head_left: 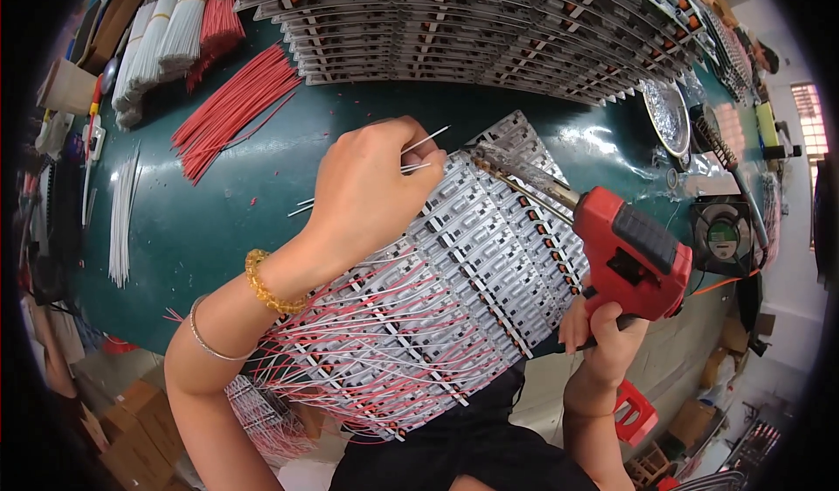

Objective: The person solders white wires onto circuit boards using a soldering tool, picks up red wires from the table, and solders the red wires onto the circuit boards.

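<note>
Bright, even overhead light; soft shadow under left hand on green table; window at right blown out; strong fisheye bend, black vignette at corners; centre sharp, rim soft

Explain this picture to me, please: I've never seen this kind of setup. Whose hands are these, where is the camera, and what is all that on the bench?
There is one view, from a fisheye camera worn on the person's head and looking down, so straight edges bend. No machine here, just two bare hands. The left hand pinches a few thin white wires over a fanned stack of white circuit-board strips with red and white leads already hanging from them. The right hand grips a red pistol-shaped soldering gun, its tip near those wires. On the green bench lie loose red wires, bundles of white wires, more stacked strips and a small fan.
</note>
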The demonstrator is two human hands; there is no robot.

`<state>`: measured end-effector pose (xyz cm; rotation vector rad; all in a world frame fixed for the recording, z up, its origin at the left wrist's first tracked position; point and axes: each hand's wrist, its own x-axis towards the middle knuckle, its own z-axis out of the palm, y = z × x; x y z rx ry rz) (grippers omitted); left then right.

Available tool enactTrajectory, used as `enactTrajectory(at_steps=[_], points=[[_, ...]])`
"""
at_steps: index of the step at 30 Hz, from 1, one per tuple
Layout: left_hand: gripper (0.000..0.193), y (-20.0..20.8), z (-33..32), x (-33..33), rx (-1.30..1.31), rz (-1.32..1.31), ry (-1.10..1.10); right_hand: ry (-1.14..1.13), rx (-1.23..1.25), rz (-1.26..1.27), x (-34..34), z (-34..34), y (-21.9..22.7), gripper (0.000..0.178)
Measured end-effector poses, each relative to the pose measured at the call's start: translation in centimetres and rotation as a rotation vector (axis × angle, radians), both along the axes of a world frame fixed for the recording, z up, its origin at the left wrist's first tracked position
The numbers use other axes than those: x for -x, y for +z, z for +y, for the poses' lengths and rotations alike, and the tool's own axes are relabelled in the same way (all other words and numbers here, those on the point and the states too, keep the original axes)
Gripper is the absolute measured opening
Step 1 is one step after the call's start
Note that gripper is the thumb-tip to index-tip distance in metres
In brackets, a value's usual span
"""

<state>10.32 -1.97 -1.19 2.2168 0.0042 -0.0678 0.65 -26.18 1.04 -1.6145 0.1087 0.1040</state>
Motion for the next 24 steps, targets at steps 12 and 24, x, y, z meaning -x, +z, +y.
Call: enactTrajectory(at_steps=[12,24], points=[[0.019,-0.3,-0.1,0.3,-0.012,-0.061,-0.001,-0.012,0.014,-0.029,0.8,0.1,-0.1,0.063],[0.015,-0.5,0.3,0.5,0.112,-0.129,0.025,-0.046,-0.04,-0.077,1.5,-0.3,0.1,0.068]])
